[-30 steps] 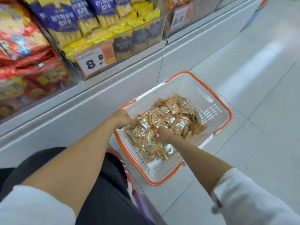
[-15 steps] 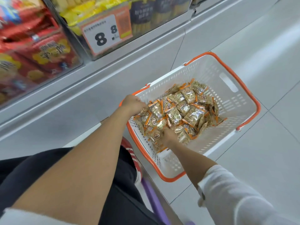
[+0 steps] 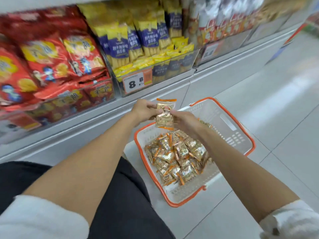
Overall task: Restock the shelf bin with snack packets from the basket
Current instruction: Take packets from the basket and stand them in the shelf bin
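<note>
A white basket with an orange rim [image 3: 229, 135] stands on the floor and holds several small gold and orange snack packets [image 3: 177, 156]. Above its near-left corner I hold one gold packet [image 3: 164, 114] upright between both hands. My left hand [image 3: 145, 110] pinches the packet's left edge. My right hand [image 3: 183, 120] grips its right side. The clear shelf bin with yellow and blue packets [image 3: 155, 66] is just beyond my hands, with a price tag reading 8.8 [image 3: 137, 82] on its front.
A neighbouring bin of red snack bags [image 3: 51, 69] fills the shelf to the left. More bins [image 3: 224, 31] run to the right. A grey shelf base [image 3: 69, 131] runs below. Tiled floor [image 3: 276, 100] lies to the right of the basket. My dark trousers [image 3: 120, 204] are below.
Both hands have come up out of the basket with one gold packet. The view has tilted up toward the shelf bins.
</note>
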Demonstrator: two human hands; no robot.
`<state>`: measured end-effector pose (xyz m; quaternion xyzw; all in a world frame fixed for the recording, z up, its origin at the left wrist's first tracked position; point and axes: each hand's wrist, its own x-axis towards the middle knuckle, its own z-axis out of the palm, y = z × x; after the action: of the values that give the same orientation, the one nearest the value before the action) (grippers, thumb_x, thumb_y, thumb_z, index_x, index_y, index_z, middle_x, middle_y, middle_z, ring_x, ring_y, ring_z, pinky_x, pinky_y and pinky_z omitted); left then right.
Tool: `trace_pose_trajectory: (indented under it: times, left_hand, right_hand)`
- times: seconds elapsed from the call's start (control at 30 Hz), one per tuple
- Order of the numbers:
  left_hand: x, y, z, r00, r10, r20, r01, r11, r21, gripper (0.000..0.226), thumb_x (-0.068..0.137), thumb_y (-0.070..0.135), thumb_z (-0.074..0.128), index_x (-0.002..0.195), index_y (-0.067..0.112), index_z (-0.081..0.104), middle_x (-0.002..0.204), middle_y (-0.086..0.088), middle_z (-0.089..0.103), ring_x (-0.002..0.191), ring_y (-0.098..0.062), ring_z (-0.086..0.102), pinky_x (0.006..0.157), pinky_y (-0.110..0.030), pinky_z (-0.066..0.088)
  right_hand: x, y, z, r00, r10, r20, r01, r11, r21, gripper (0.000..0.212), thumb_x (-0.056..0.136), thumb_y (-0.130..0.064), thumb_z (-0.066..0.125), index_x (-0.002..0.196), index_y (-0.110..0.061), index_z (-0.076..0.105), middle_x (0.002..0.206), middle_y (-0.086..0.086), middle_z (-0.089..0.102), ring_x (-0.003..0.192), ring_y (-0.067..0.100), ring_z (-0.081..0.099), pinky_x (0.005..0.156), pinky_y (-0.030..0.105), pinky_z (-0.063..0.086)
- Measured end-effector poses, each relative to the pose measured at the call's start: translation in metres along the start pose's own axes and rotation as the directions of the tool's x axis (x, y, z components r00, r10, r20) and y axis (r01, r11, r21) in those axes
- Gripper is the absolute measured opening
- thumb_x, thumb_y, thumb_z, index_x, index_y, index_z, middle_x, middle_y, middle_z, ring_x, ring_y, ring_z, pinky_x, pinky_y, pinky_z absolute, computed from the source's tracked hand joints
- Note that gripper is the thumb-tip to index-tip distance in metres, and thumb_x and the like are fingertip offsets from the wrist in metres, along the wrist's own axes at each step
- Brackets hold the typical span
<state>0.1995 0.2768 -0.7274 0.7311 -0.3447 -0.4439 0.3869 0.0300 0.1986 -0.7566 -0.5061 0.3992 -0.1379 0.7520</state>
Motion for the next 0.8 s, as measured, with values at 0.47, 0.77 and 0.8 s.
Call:
trace_pose_trajectory:
  times: [0.47, 0.77, 0.8]
  left_hand:
    - [-0.131, 0.185, -0.179, 0.889, 0.401, -0.223, -0.415, 0.909, -0.022, 0.028, 0.086, 0.016, 0.072, 0.110, 0.001, 0.067, 0.078, -0.003, 0.067, 0.067, -0.009, 0.063, 0.070, -0.026, 0.056]
    - [-0.176, 0.242, -0.307, 0.710, 0.595, -0.377, -0.544, 0.803, 0.244, 0.043, 0.093, 0.006, 0.061, 0.133, 0.017, 0.052, 0.090, -0.003, 0.062, 0.061, -0.003, 0.058, 0.057, -0.021, 0.051]
    - [-0.174, 0.243, -0.323, 0.690, 0.610, -0.390, -0.536, 0.793, 0.290, 0.049, 0.093, 0.006, 0.061, 0.139, 0.019, 0.048, 0.095, -0.004, 0.062, 0.065, -0.005, 0.056, 0.059, -0.022, 0.051]
  right_hand:
    - [-0.082, -0.231, 0.134, 0.838, -0.527, 0.144, 0.533, 0.731, -0.426, 0.026, 0.082, -0.010, 0.076, 0.106, -0.002, 0.071, 0.103, 0.013, 0.073, 0.092, 0.020, 0.069, 0.084, 0.031, 0.057]
    - [-0.075, -0.329, 0.260, 0.777, -0.583, 0.238, 0.629, 0.739, -0.242, 0.014, 0.086, -0.006, 0.071, 0.098, -0.002, 0.068, 0.084, 0.003, 0.074, 0.072, 0.011, 0.071, 0.064, 0.018, 0.055]
    - [-0.072, -0.337, 0.275, 0.777, -0.579, 0.246, 0.626, 0.747, -0.221, 0.006, 0.086, -0.004, 0.071, 0.091, -0.005, 0.067, 0.077, 0.000, 0.073, 0.068, 0.009, 0.070, 0.061, 0.017, 0.055]
